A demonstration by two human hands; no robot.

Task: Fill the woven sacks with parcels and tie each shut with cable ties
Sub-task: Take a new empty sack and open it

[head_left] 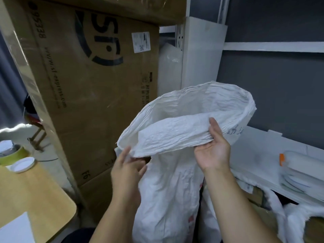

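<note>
A crumpled white woven sack (pixel 175 130) hangs upright in front of me, its mouth spread wide and tilted up to the right. My left hand (pixel 128 171) pinches the near left edge of the mouth. My right hand (pixel 213 149) is palm up under the right side of the rim, thumb over the gathered fabric, gripping it. The sack's lower part (pixel 166 199) drops toward the floor. I see no parcels inside it and no cable ties.
A tall taped cardboard box (pixel 91 81) stands close on the left. A wooden table (pixel 31 193) at lower left carries a green tape roll (pixel 12 153) and a white lid (pixel 22 163). White shelving (pixel 263 46) lies right, with other open sacks (pixel 289 216) holding parcels below.
</note>
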